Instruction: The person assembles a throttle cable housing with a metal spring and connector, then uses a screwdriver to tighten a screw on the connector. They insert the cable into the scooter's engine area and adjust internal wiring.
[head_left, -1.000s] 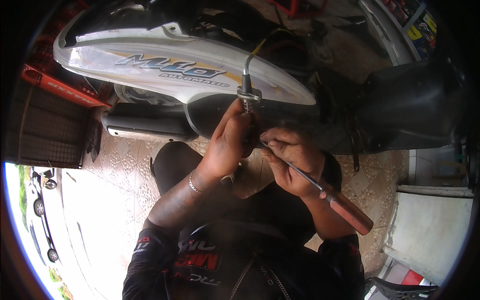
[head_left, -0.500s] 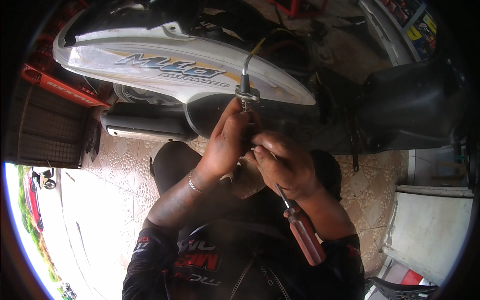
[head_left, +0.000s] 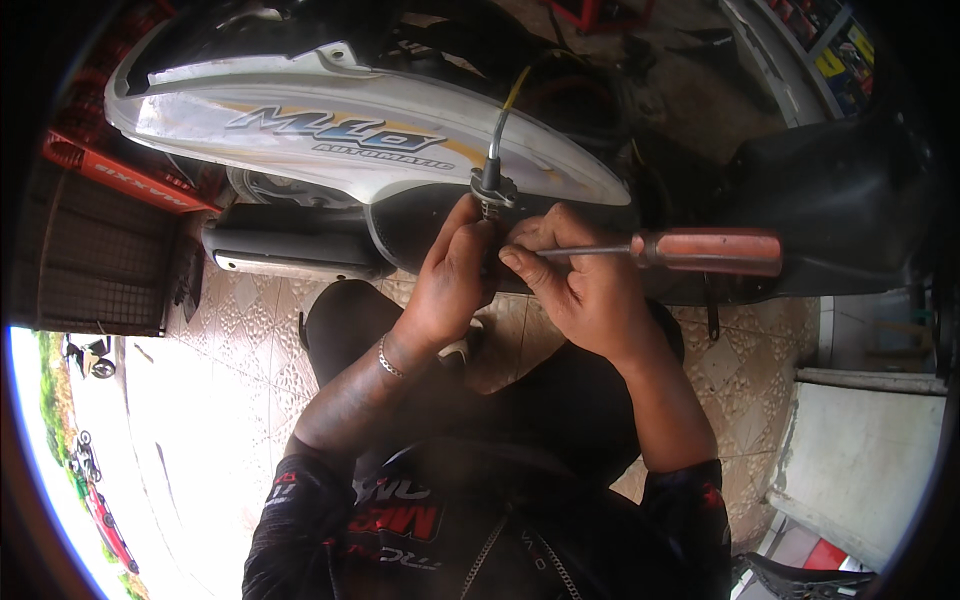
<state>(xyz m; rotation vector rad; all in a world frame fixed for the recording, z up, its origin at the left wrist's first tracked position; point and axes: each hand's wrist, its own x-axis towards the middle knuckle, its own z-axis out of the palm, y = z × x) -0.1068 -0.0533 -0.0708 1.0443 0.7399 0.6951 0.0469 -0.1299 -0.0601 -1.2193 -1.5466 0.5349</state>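
Note:
My left hand (head_left: 458,278) is closed around a carburetor slide assembly, whose lower part the fingers hide. Above the fingers show a coil spring (head_left: 489,211) and a metal cap (head_left: 493,186). From the cap a throttle cable (head_left: 500,128) rises with a bent metal tube and a yellow stretch. Beside it, my right hand (head_left: 590,290) is closed on a screwdriver (head_left: 710,251) with a reddish handle. Its shaft lies between thumb and fingers, nearly level, with the handle to the right. The tip is by the left fingers; whether it touches the part cannot be made out.
A scooter's white side panel (head_left: 300,135) stretches across the top, with a dark exhaust cover (head_left: 300,240) below it on the left. A black plastic body part (head_left: 820,210) is at the right. A red rack (head_left: 130,175) stands far left, a white cabinet (head_left: 860,460) lower right. Patterned tiles cover the floor.
My right hand has moved up and turned, swinging the screwdriver from handle-down to nearly level with the handle at right. My left hand stays on the slide assembly.

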